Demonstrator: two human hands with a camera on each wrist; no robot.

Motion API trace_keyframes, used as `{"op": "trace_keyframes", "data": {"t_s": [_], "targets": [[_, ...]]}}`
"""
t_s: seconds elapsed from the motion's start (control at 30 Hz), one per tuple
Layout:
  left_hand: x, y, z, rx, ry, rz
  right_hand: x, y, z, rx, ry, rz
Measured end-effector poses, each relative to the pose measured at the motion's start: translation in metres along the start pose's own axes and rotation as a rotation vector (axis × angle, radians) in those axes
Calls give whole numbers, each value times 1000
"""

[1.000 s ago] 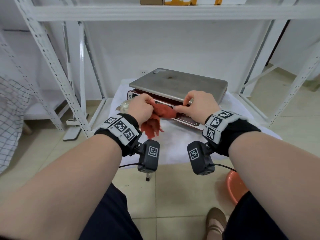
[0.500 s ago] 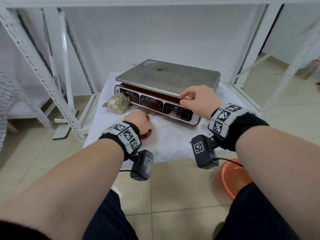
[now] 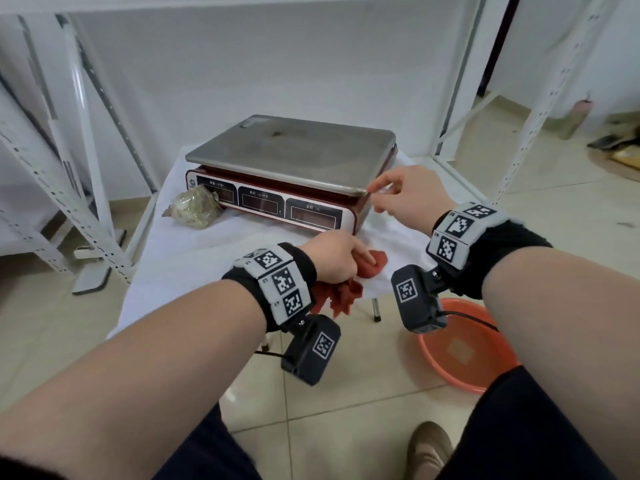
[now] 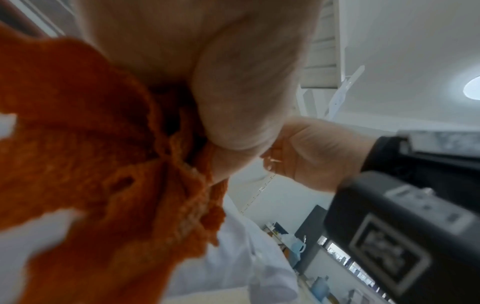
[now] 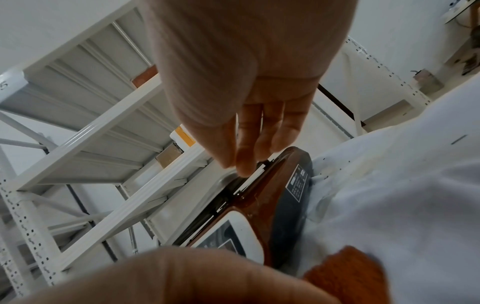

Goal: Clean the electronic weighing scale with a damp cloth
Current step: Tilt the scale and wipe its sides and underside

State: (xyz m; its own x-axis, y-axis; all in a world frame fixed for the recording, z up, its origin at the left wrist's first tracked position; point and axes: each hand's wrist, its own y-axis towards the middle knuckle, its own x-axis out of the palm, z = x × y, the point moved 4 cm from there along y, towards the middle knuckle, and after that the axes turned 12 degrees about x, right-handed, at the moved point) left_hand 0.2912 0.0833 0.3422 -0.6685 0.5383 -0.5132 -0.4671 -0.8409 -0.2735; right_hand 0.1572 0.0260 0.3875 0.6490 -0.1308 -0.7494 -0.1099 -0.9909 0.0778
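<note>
The scale (image 3: 291, 174) sits on a white-draped desk (image 3: 194, 258) between shelf frames, display panel facing me. Left of it lies a crumpled greenish bag (image 3: 194, 209). My left hand (image 3: 332, 258), just in front of the scale, has its fingers curled round the red cloth (image 3: 346, 289), bunched and apart from the scale. My right hand (image 3: 405, 199) touches the steel platter's front right corner, fingers extended and close together. A dark spot on the platter suggests wiping remains. An orange basin (image 3: 485, 372) sits on the floor, right.
</note>
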Motion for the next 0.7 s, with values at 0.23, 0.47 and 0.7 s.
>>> {"op": "trace_keyframes", "data": {"t_s": [0.23, 0.47, 0.7], "targets": [[-18, 20, 44, 242, 73, 136, -14, 1, 8, 41, 67, 65], [15, 44, 40, 222, 452, -92, -19, -1, 22, 64, 9, 14], [5, 30, 26, 70, 288, -281, -11, 0, 20, 71, -16, -22]]}}
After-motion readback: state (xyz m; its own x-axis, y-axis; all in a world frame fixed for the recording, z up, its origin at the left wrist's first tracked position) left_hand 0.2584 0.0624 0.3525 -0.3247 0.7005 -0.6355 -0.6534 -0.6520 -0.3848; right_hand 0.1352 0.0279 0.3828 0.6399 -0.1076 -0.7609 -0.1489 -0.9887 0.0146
